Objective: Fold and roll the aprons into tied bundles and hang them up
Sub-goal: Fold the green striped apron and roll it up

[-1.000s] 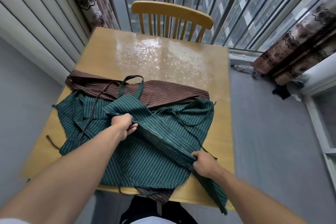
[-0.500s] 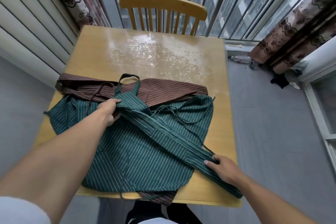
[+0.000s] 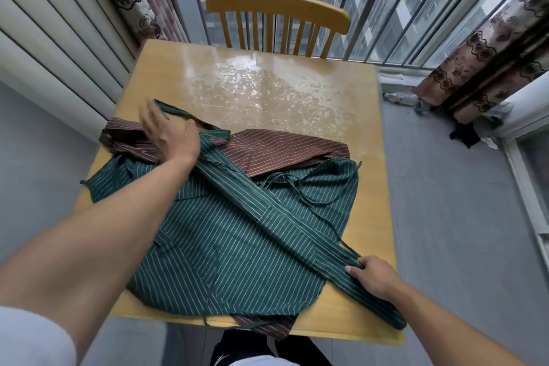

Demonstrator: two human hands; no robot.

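A green striped apron lies spread on the near half of the wooden table, on top of a brown striped apron. A folded band of the green apron runs diagonally from far left to near right. My left hand lies flat with straight fingers on the far end of that band, over the brown apron. My right hand pins the near end of the band at the table's right front corner, fingers curled onto the cloth. Thin green ties trail across the apron.
A wooden chair stands behind the table's far edge, before a barred window. Patterned curtains hang at the right, with a plastic bottle and dark cloth on the grey floor. A ribbed wall panel is close on the left.
My left hand let go of the fold, opened flat and slid further away to the left. My right hand drew the band's near end toward the right front corner.
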